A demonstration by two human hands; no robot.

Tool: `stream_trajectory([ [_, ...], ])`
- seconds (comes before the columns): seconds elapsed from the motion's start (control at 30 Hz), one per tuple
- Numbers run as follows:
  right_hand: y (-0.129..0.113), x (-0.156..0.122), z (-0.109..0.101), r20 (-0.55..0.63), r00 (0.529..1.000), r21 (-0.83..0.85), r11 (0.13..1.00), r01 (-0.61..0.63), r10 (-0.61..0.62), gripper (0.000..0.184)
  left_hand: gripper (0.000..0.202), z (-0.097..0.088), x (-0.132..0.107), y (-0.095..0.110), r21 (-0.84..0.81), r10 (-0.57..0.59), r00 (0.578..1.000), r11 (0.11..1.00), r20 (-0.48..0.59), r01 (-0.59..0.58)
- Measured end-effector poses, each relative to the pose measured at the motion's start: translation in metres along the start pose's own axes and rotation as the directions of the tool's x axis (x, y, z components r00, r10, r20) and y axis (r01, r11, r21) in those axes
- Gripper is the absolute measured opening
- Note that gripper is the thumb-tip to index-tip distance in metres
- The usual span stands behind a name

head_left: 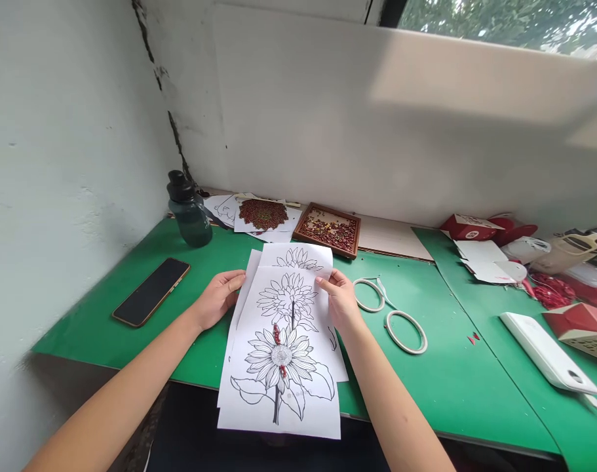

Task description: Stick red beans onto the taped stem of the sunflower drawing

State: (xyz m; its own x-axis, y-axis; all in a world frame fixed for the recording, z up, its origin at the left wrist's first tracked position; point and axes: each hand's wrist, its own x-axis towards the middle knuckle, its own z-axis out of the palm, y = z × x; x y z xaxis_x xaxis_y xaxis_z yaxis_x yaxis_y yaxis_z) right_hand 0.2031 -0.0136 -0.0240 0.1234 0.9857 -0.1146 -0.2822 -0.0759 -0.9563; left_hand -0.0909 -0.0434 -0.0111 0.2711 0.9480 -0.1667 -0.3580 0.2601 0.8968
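Observation:
A stack of white sheets printed with sunflower line drawings (283, 354) lies on the green table (450, 380), its lower end hanging over the front edge. A few red bits sit on the lower flower. My left hand (219, 298) grips the stack's upper left edge, fingers curled on the paper. My right hand (340, 301) pinches the top sheet's upper right edge.
A phone (151, 292) lies at the left and a dark bottle (189, 210) stands behind it. Further back are a bean-covered picture (263, 214) and a wooden tray of beans (328, 229). Two tape rings (406, 331) lie right of my hands. A white device (548, 353) and red boxes (583, 328) sit far right.

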Motion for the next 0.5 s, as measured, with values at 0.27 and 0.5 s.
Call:
stream_trajectory([
  [0.27, -0.0019, -0.0009, -0.0005, 0.006, 1.000, -0.013, 1.000, 0.002, -0.001, 0.036, 0.038, -0.0047, 0.0094, -0.0071, 0.142, 0.181, 0.947, 0.979, -0.265, -0.148],
  [0.5, -0.0027, 0.0010, -0.0024, 0.041, 0.999, -0.014, 1.000, 0.013, -0.012, 0.039, 0.038, -0.0048, 0.0066, -0.0057, 0.135, 0.178, 0.960, 0.979, -0.215, -0.151],
])
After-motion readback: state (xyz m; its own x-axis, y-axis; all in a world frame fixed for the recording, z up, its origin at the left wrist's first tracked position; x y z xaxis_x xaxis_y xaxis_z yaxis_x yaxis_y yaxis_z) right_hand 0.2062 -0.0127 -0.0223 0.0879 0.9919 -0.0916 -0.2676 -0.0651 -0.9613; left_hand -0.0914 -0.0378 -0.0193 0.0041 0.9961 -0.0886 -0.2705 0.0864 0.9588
